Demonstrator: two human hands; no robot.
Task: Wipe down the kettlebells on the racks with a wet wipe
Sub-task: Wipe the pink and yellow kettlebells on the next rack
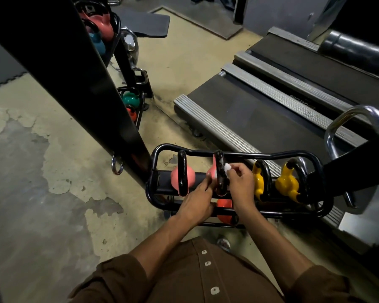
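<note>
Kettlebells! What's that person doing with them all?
A person is wiping kettlebells on a low black rack. Their right hand pinches a white wet wipe against the black handle of a pink kettlebell. Their left hand, fingers straight, touches that kettlebell's side, probably steadying it. Another pink kettlebell sits to its left, two yellow kettlebells to its right, and an orange kettlebell on the shelf below.

Glossy yellow kettlebells (287, 184) stand in a smooth black metal rack (234, 153) over a rough, peeling painted floor (53, 171).
</note>
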